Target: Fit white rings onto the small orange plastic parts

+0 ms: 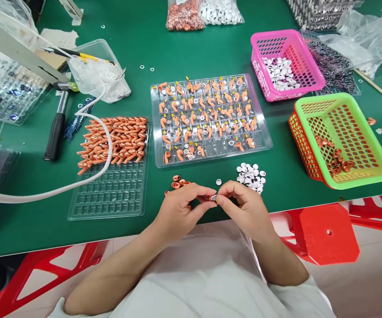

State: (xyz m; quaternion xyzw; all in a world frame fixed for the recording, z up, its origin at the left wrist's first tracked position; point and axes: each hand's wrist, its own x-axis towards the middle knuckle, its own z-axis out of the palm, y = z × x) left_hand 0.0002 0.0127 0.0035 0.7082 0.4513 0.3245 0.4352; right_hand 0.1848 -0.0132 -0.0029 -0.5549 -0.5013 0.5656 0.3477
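My left hand (179, 211) and my right hand (245, 206) meet over the near edge of the green table (210, 53), fingertips pinched together on a tiny orange and white part (213, 198). Just beyond the left hand lies a small heap of orange caps (177, 182). A pile of white discs (252, 176) sits beyond the right hand, with one stray white disc (218, 181) beside it. Farther back stands a clear tray (263, 132) holding several orange earbud-shaped pieces (204, 115).
A second clear tray (111, 198) at left carries stacked orange pieces (114, 141), crossed by a white hose (61, 190). A green basket (343, 141) and a pink basket (286, 64) stand at right. A black-handled tool (54, 134) lies at left. Red stools (326, 232) sit below.
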